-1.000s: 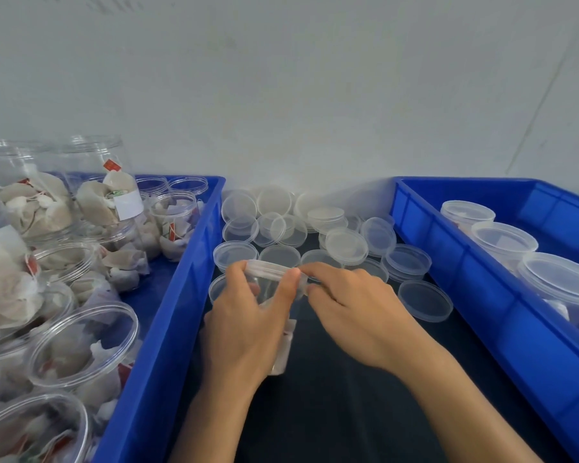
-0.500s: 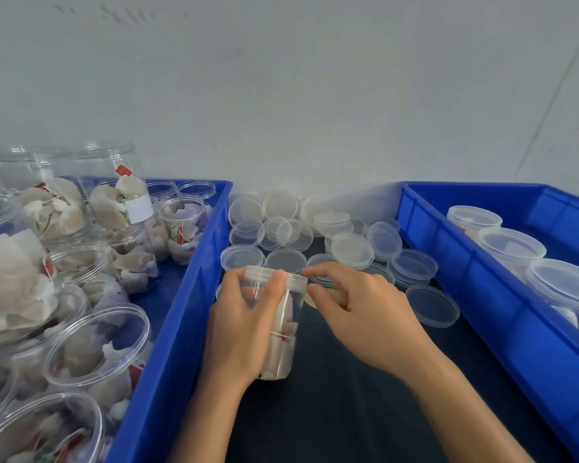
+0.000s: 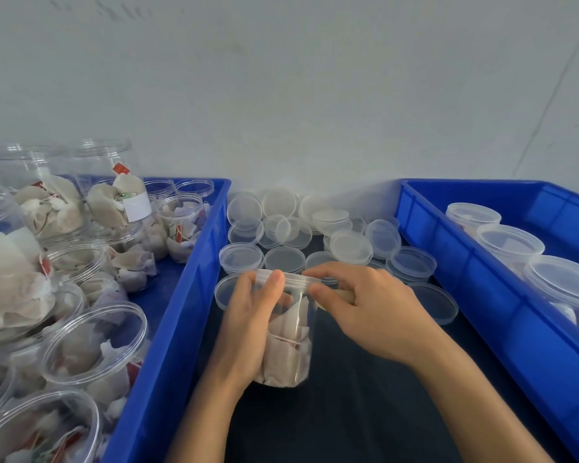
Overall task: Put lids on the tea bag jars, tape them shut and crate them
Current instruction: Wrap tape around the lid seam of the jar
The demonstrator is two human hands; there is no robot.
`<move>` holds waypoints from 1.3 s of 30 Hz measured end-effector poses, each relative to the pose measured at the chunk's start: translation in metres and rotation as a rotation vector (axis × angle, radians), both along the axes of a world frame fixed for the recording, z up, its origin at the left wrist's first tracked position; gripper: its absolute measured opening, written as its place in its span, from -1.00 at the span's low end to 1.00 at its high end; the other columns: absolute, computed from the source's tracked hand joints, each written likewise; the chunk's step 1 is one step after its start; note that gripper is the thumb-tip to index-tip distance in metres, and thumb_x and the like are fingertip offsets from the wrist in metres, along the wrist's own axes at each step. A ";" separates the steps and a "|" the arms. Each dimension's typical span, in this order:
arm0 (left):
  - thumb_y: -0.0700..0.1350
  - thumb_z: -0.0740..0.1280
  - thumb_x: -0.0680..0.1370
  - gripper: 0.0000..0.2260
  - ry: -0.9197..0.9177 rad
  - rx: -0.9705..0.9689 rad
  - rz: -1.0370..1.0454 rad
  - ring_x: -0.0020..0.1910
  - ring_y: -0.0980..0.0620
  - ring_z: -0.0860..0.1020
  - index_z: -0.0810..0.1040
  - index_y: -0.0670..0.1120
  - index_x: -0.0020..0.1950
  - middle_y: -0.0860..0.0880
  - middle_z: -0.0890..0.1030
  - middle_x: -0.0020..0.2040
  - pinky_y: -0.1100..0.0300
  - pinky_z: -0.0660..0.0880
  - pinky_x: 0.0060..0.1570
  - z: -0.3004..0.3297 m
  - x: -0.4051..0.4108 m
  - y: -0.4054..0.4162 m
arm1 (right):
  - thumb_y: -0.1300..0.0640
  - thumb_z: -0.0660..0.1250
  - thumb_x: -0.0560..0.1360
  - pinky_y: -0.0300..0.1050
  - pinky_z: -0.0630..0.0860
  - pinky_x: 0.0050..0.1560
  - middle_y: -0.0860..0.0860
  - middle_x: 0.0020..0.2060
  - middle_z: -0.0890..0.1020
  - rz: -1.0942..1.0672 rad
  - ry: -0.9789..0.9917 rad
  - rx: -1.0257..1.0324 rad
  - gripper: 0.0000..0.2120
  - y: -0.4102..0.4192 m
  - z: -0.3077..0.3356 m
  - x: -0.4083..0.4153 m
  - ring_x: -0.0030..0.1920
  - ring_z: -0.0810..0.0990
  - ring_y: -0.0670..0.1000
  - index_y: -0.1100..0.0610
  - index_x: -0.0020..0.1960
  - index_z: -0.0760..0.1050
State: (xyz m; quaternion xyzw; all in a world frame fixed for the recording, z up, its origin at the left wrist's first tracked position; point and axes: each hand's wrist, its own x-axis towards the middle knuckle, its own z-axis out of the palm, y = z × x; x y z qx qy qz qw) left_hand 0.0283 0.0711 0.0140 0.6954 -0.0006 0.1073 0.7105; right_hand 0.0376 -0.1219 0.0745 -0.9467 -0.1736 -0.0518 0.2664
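Observation:
A small clear jar (image 3: 291, 345) with tea bags inside stands upright on the dark table between two blue crates. A clear lid (image 3: 296, 279) sits on top of it. My left hand (image 3: 248, 329) wraps around the jar's left side, thumb up on the lid's rim. My right hand (image 3: 368, 312) pinches the lid's right edge with thumb and forefinger. A beige piece shows under its fingers, mostly hidden. Several loose clear lids (image 3: 350, 245) lie on the table behind the jar.
The blue crate on the left (image 3: 181, 312) holds several open jars of tea bags (image 3: 94, 342). The blue crate on the right (image 3: 482, 295) holds lidded jars (image 3: 510, 242) along its far side. A grey wall runs close behind.
My left hand has gone from the lid down around the jar's side, and the jar now shows upright. My right hand stays pinched at the lid's rim.

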 end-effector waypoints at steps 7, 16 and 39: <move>0.52 0.33 0.35 -0.49 -0.061 0.259 0.118 0.02 0.28 0.63 0.52 0.23 0.13 0.18 0.61 0.08 0.30 0.57 -0.12 0.003 -0.006 -0.006 | -0.39 0.09 0.59 0.01 0.61 0.10 -0.39 -0.02 0.69 -0.067 -0.119 -0.077 -0.63 0.004 0.007 -0.012 0.06 0.65 -0.13 -0.48 0.35 0.44; 0.54 0.13 0.42 -0.54 -0.039 0.414 0.178 0.03 0.49 0.51 0.29 0.42 0.25 0.31 0.60 0.00 0.32 0.41 -0.16 0.010 -0.010 -0.015 | -0.26 -0.08 0.68 -0.01 0.57 -0.19 -0.13 -0.27 0.63 -0.079 -0.285 -0.288 -0.58 0.017 0.008 -0.020 -0.22 0.60 -0.01 -0.17 0.24 0.49; 0.46 0.28 0.49 -0.49 -0.043 0.060 0.073 -0.06 0.09 0.72 0.64 0.07 0.09 0.07 0.73 -0.03 0.06 0.60 -0.05 0.000 -0.001 -0.006 | -0.30 -0.05 0.71 0.05 0.58 -0.11 -0.20 -0.26 0.62 -0.052 -0.140 -0.143 -0.74 0.008 -0.008 -0.006 -0.15 0.63 -0.05 -0.37 0.35 0.27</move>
